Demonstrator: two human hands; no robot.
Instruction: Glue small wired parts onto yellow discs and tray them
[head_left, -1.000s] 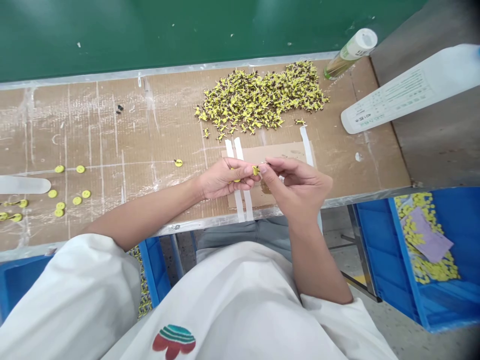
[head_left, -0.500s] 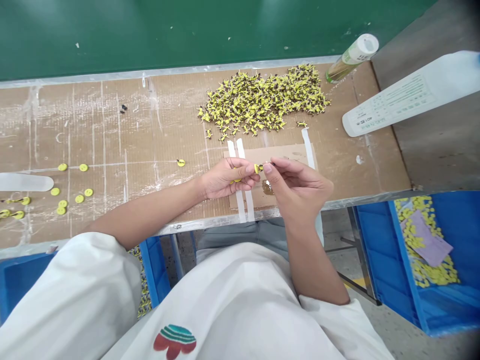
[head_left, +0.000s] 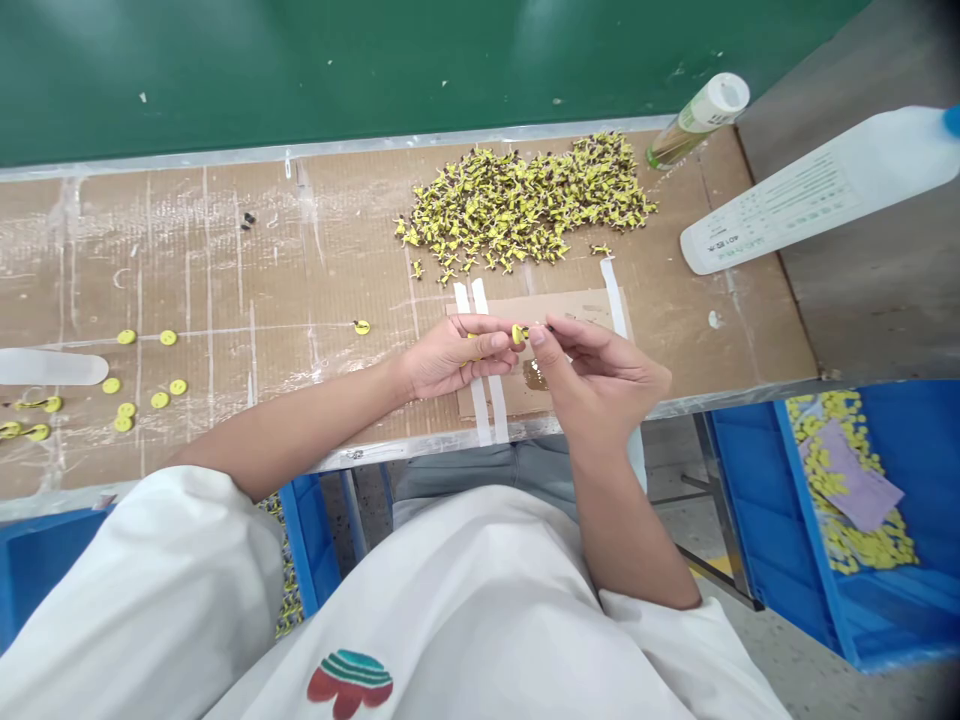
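Note:
My left hand (head_left: 461, 358) is closed, with more yellow showing under its thumb. At its fingertips is a small round yellow disc (head_left: 518, 334). My right hand (head_left: 611, 375) pinches a tiny dark-and-yellow figure between thumb and forefinger, right against the disc; the fingers hide most of it. Whether the two pieces are joined I cannot tell. Both hands are above a taped cardboard sheet (head_left: 555, 300) with a wet brownish puddle (head_left: 535, 375) on it. Beyond them lies a large pile of small yellow figures (head_left: 517, 205) with dark ends.
Loose yellow discs (head_left: 160, 400) and disc-and-figure pieces (head_left: 37, 432) lie on the left of the cardboard-covered table, beside a pale strip (head_left: 52, 366). A large white bottle (head_left: 795, 195) and a clear tube of sticks (head_left: 697, 120) are at right. A blue bin (head_left: 772, 520) holds yellow pieces below.
The yellow disc has moved slightly right, out from the left thumb, and now turns more of its round side to view. Both hands remain almost in place.

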